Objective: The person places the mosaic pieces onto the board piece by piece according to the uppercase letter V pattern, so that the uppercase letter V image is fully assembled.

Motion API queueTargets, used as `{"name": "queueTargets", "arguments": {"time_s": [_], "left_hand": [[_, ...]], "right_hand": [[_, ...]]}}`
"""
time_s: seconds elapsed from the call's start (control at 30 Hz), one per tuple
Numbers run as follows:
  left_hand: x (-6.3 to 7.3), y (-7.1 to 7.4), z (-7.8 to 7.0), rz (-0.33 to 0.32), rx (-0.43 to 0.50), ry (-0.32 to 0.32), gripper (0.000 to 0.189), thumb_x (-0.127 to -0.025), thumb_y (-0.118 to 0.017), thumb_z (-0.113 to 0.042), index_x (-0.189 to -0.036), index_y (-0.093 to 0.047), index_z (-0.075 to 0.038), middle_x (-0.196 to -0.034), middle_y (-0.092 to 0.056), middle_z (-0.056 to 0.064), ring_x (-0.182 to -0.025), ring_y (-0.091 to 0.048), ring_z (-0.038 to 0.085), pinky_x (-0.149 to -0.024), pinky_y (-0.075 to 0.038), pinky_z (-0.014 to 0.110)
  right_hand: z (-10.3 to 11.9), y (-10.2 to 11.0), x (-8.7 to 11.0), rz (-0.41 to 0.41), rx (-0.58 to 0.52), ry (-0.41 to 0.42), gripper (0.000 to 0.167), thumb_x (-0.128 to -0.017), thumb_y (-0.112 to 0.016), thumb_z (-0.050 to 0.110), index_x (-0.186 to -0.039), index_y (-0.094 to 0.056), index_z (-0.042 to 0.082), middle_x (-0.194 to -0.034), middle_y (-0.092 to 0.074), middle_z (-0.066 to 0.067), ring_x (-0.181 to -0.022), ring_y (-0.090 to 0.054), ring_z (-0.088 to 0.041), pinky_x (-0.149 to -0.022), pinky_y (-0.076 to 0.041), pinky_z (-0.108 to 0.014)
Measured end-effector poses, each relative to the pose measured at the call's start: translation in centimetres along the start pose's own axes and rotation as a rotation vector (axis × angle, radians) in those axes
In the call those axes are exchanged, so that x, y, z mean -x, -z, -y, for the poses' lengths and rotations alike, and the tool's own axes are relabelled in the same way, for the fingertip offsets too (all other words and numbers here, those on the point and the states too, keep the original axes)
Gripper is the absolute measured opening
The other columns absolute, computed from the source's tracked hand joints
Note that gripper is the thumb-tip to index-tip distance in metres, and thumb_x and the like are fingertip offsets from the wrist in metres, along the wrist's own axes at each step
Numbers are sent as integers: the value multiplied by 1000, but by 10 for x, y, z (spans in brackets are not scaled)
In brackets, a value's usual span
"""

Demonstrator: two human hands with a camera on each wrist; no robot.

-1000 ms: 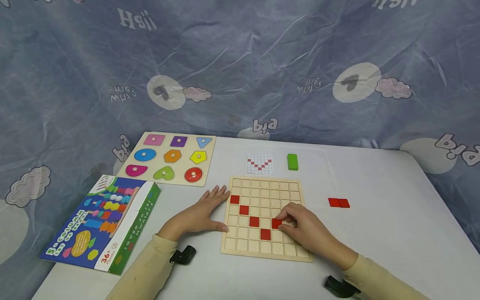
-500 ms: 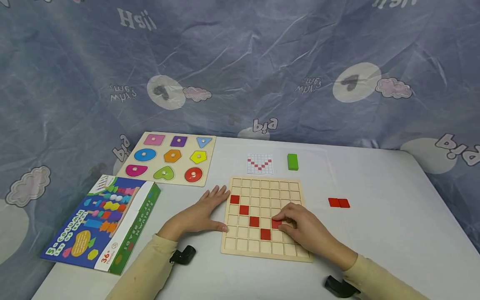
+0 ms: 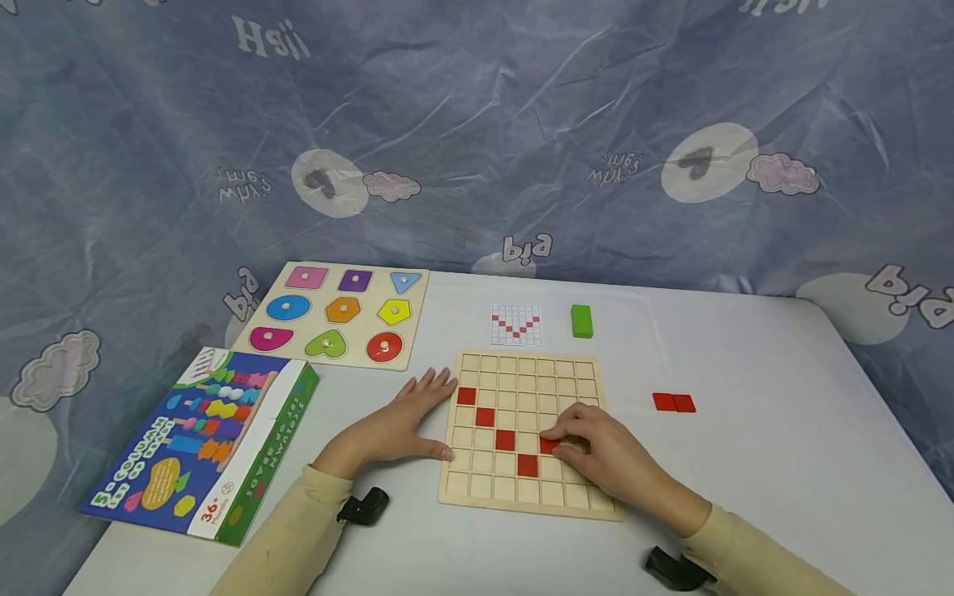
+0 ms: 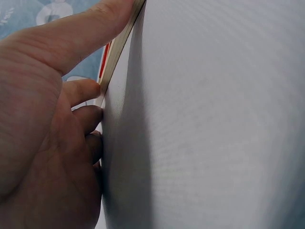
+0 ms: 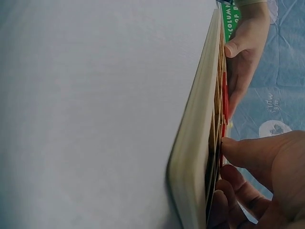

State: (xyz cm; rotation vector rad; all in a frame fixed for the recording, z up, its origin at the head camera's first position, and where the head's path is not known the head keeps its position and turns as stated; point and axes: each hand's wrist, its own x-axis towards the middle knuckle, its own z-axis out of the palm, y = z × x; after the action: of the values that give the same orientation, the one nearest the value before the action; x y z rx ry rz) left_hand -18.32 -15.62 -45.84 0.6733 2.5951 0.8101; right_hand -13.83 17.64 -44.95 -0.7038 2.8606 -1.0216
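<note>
A square wooden grid board (image 3: pixel 530 504) lies on the table. Four-fingered and flat, my left hand (image 3: pixel 391 426) rests along its left edge, thumb (image 4: pixel 102 19) on the frame and the other fingers spread. Red square tiles such as the lowest one (image 3: pixel 527 466) sit in its cells, running diagonally down from the left. Up and right of that lowest tile, my right hand (image 3: pixel 614 451) pinches another red tile (image 3: pixel 549 445) between thumb and index finger, at a cell of the board. The fingers partly cover this tile.
Two red tiles (image 3: pixel 674 403) lie side by side to the right. Behind the board are a pattern card (image 3: pixel 517 325) and a green block (image 3: pixel 582 322). A shape puzzle (image 3: pixel 365 335) and a boxed bead set (image 3: pixel 201 447) occupy the left side. A printed curtain (image 3: pixel 477 124) hangs behind.
My right index fingertip has shifted slightly left over the red tile, covering more of its upper edge. My left hand and the board stay put.
</note>
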Motion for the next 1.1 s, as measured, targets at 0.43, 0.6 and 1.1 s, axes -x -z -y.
{"name": "queueTargets", "arguments": {"time_s": [0.43,0.6,1.1], "left_hand": [[-1,-1,2,2,-4,2,110,-75,-88,-46,-162,-28,-16,-170,-14,2,-157,-1,23,-127,-2,45],[-1,0,1,5,-2,2,110,-75,-88,-46,-162,-28,-16,-170,-14,3,-157,-1,24,-127,-2,45],[-1,-1,1,0,-9,-1,110,-74,-89,-46,-162,-29,-16,-170,-14,3,-157,-1,24,-127,-3,45]], "right_hand": [[1,0,0,11,26,-39,25,-88,-80,13,-110,-79,23,-103,-63,16,-99,-58,-8,-85,-53,-32],[1,1,1,11,10,-31,28,-88,-79,12,-114,-78,21,-104,-63,13,-94,-58,-10,-78,-51,-28],[-3,7,5,14,-57,-46,31,-87,-80,10,-114,-77,26,-106,-63,13,-81,-54,-8,-69,-48,-22]]}}
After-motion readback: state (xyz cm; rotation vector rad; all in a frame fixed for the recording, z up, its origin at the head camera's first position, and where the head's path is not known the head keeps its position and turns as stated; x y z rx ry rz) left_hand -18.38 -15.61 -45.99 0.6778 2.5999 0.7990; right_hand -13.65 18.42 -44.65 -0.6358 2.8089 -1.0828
